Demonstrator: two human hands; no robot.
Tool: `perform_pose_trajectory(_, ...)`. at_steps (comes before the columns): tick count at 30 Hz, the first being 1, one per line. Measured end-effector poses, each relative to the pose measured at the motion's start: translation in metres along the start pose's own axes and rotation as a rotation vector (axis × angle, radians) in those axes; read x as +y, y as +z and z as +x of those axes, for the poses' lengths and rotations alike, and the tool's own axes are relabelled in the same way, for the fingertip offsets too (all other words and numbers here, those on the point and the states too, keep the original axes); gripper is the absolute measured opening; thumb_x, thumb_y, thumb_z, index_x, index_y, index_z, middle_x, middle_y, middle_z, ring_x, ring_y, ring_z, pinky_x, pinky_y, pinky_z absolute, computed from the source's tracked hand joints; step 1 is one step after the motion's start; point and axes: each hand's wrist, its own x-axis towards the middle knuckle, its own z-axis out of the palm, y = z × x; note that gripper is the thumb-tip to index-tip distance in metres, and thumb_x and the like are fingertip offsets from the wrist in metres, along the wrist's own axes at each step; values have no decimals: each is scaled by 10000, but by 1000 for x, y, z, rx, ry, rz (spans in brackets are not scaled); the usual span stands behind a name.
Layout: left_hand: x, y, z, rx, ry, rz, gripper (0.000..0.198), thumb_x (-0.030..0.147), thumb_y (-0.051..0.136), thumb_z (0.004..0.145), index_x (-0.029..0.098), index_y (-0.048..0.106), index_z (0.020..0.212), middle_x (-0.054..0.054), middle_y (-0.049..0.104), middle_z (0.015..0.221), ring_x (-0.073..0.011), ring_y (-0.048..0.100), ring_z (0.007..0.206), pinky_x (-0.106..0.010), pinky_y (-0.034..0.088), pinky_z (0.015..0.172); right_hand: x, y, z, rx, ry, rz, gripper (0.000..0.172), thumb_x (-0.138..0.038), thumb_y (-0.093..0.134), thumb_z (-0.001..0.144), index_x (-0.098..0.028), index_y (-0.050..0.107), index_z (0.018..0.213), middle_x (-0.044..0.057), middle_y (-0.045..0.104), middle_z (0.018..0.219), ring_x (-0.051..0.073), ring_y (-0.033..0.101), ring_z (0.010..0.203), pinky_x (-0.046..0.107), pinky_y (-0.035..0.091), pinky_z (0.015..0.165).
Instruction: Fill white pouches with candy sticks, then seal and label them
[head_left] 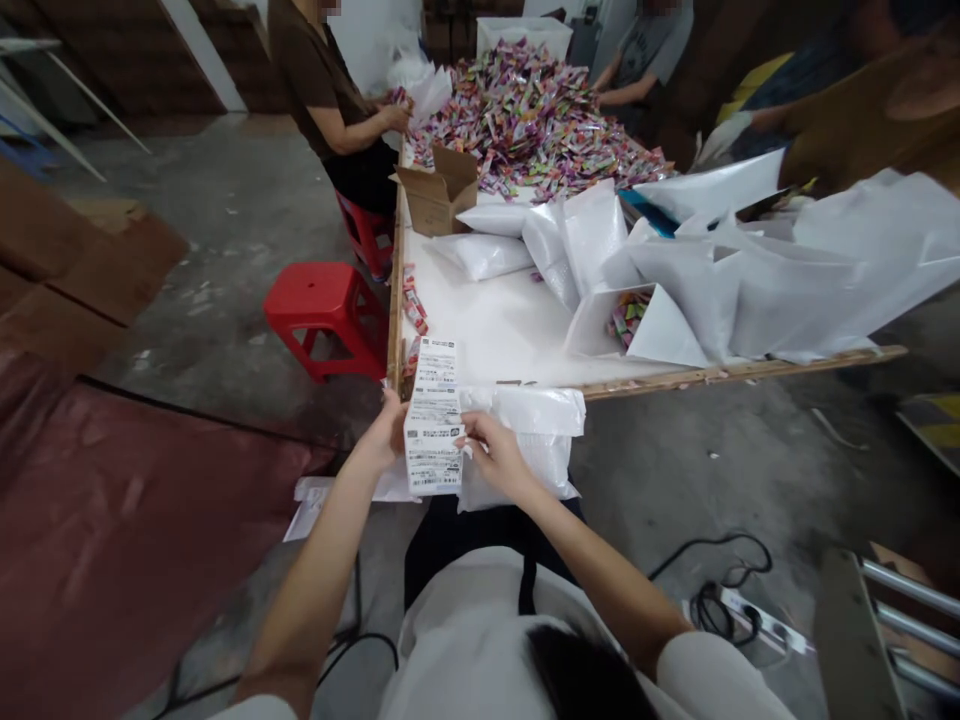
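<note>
A strip of printed white labels [435, 410] with barcodes runs from the table's near left corner down toward my lap. My left hand [388, 432] grips the strip's left edge. On the opposite edge, my right hand [495, 455] pinches the strip between thumb and fingers. Behind my right hand lies a white mailer bag [540, 430], partly over the table's front edge. More white packaging [311, 505] pokes out under my left forearm. Small red packets [414, 300] lie along the table's left edge, just beyond the labels.
Several white mailers [675, 290] crowd the table's right side, one showing colourful packets [628, 318]. Farther back are an open cardboard box [435, 205] and a large packet heap [525, 115]. People work around the table. A red stool [319, 305] stands left; cables [720, 600] lie right.
</note>
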Motion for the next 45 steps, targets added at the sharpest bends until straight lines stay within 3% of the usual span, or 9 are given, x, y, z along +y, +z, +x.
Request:
perform_pose_trajectory(6,-4,20,13,99,29,29,527,439,971,422,129,786,807,-112,793,761,-279,735,664,-352,576,613,-1,2,-10,148,44,-51,133,-246,529,949,-210,632,1024,61,711,936,190,677,829,330,573,782)
perform_pose_trajectory(15,-18,11,27,192,67,50,460,402,930,440,127,770,772,-88,772,719,-241,697,617,-338,555,604,-12,16,-16,281,-69,-393,202,-157,449,960,-219,624,879,83,633,954,208,633,886,329,565,742)
perform_pose_trajectory(23,6,-46,61,277,190,978,340,500,720,671,165,734,727,-70,710,657,-274,664,704,-305,433,596,-107,-83,-48,780,-234,-96,141,-160,620,933,-260,574,1021,1,592,948,154,609,840,291,522,751)
perform_pose_trajectory(28,31,-48,64,302,157,1335,364,521,725,745,171,712,848,-130,769,906,-305,695,845,-325,462,695,-26,-83,-54,840,140,-29,605,-310,767,814,-277,414,1304,-55,553,865,129,587,715,257,505,680)
perform_pose_trajectory(32,36,-40,43,493,255,1296,609,506,780,749,141,640,1216,-176,739,1127,-348,684,1051,-398,512,877,43,-60,-65,742,484,-285,580,-398,678,816,-174,443,1297,18,592,883,196,605,732,348,534,694)
perform_pose_trajectory(35,7,-7,11,717,709,1184,620,471,660,881,109,540,1371,-247,637,1343,-377,585,1285,-500,442,1078,55,-51,-76,709,469,-581,638,-420,635,857,-119,432,1382,185,616,1159,305,639,1015,461,546,854)
perform_pose_trajectory(38,-52,44,-12,276,1065,1229,477,431,503,986,144,580,1358,-219,624,1417,-342,531,1389,-516,346,1193,53,-45,-81,503,215,-814,598,-385,538,946,-128,422,1474,254,527,1418,362,514,1333,566,437,1084)
perform_pose_trajectory(41,-108,74,-10,-70,957,1334,522,451,520,987,153,566,1414,-222,521,1561,-355,433,1493,-572,240,1259,69,-48,-84,122,135,-882,572,-403,461,995,-156,462,1512,222,527,1507,359,431,1449,624,259,1221)
perform_pose_trajectory(45,-157,54,-2,165,728,1100,697,485,600,939,90,465,1497,-277,359,1650,-378,275,1576,-612,230,1263,113,-79,-98,209,445,-760,732,-588,387,985,-97,481,1519,244,514,1538,386,427,1466,665,255,1221)
